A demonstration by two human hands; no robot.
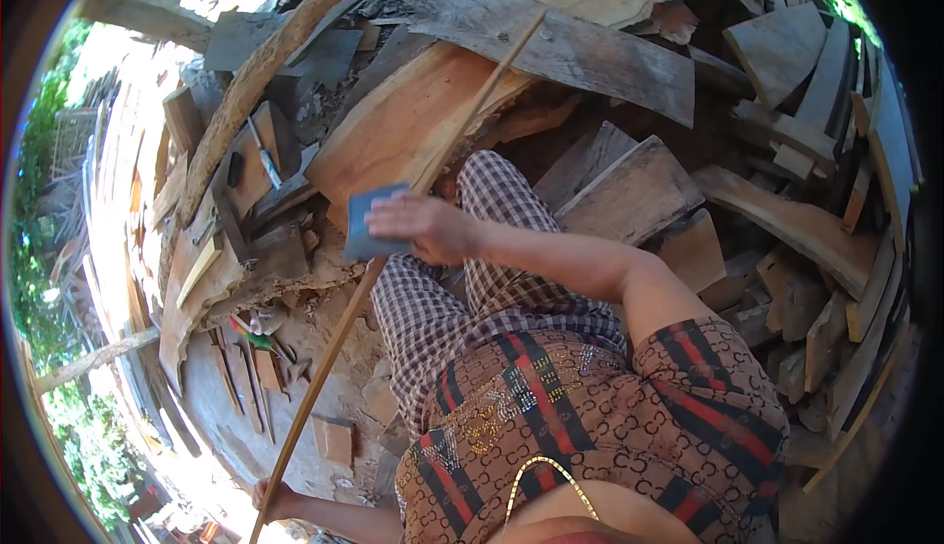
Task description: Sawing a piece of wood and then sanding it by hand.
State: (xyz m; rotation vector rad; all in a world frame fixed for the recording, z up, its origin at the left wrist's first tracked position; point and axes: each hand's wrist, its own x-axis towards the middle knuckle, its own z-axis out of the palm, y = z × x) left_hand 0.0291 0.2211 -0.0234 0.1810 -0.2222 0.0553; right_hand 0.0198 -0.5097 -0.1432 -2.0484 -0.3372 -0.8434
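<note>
A long thin wooden stick (pixel 329 352) runs slantwise from the lower left to the upper middle, past my legs. Low on the left, my left hand (pixel 276 501) is closed around its lower end. My right hand (pixel 428 228) presses a bluish-grey sheet of sandpaper (pixel 370 236) over the middle of the stick, fingers laid across the sheet. The palm side of that hand is hidden, and its edges look slightly smeared. Behind the stick's upper part lies a broad reddish-brown slab (pixel 393 116) of wood.
Scrap planks (pixel 570 48) are heaped ahead and to the right, with wood blocks (pixel 629 190) beside my knee. On the left lie a blue-handled tool (pixel 267 163), thin metal rods (pixel 251 387) and a small wood block (pixel 334 440). A rough-barked pole (pixel 251 82) leans at the upper left.
</note>
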